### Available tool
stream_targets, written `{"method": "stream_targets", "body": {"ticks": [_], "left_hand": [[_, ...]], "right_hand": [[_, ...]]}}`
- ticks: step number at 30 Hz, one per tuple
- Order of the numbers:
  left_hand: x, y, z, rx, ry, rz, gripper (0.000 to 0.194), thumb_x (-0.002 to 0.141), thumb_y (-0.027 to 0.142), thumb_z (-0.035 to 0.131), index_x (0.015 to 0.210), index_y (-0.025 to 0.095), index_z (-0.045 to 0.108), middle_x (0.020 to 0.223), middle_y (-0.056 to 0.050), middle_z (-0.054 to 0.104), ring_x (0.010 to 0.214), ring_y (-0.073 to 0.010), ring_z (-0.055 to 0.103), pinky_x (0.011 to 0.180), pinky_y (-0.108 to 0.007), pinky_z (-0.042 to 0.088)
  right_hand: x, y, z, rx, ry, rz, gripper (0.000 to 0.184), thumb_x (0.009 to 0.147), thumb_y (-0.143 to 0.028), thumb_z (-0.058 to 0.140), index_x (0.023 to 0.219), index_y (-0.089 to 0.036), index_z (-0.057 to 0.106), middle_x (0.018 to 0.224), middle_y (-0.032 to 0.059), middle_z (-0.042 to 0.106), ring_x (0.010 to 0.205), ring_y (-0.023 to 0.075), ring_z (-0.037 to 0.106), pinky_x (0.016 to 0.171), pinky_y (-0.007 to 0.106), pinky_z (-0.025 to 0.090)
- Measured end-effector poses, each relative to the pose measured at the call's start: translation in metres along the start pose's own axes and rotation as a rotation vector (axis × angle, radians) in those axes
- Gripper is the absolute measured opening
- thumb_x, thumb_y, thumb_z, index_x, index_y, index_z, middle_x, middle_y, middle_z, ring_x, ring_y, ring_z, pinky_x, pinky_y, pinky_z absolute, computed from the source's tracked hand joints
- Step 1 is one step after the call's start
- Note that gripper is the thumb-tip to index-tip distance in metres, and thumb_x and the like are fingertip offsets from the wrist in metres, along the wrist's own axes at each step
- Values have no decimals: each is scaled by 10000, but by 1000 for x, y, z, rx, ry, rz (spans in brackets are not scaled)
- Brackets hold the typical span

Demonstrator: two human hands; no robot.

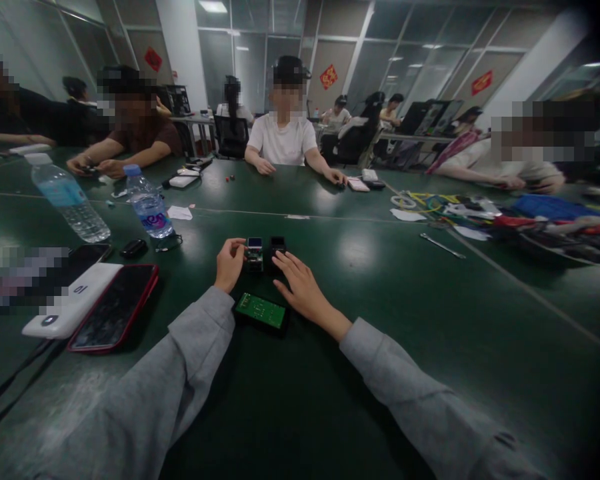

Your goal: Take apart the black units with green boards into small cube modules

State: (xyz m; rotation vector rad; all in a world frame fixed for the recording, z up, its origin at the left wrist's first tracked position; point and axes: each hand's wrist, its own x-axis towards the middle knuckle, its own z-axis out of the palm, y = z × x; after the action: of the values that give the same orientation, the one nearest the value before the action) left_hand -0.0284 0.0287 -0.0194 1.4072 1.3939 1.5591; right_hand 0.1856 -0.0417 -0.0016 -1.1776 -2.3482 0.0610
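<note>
On the dark green table, a small electronic device with a screen [255, 255] stands with green circuitry showing below its display. My left hand [229, 264] has its fingers bent and pressed together at the device's left edge. Just right of it is a small black case [277, 245], its lower part covered by my right fingertips. My right hand [303, 287] is stretched out, fingers apart, touching or hovering over that case; which one I cannot tell. Closer to me, between my wrists, lies a green circuit board [261, 311] in a dark frame.
Left are two water bottles [150, 203], a black earbud case [133, 249], a white power bank [75, 300] and a red-cased phone [115, 308]. Right are a wrench [443, 246], tangled cables [430, 202] and a blue item [560, 208]. Several people sit around the table.
</note>
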Motion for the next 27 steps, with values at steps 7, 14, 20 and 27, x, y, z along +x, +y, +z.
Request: {"method": "stream_targets", "body": {"ticks": [7,14,20,27], "left_hand": [[-1,-1,0,4,-10,2,176,854,216,533,1009,182,609,913,-32,653,669,-116,593,674,-269,494],[0,-1,0,6,-15,-8,177,853,215,536,1012,183,606,902,-33,658,668,-122,593,665,-269,489],[0,0,0,22,-22,-16,173,845,219,552,1001,174,610,897,-35,656,655,-121,589,661,-272,486],[1,-3,1,21,-17,-15,186,854,226,554,1021,174,617,943,-45,658,732,-128,610,725,-281,506]], "right_hand": [[0,0,0,23,17,-8,533,986,-294,462,1492,-268,297,1547,52,309,1439,247,227,1106,517,352],[0,0,-1,41,83,-7,417,977,-252,478,1391,-243,430,1462,74,427,1380,269,327,1072,532,382],[0,1,-1,9,137,29,304,953,-233,531,1255,-194,522,1345,106,515,1288,294,407,1005,504,433],[-1,2,-1,-17,137,41,433,950,-225,531,1375,-253,454,1393,94,456,1317,311,362,1015,533,428]]}}
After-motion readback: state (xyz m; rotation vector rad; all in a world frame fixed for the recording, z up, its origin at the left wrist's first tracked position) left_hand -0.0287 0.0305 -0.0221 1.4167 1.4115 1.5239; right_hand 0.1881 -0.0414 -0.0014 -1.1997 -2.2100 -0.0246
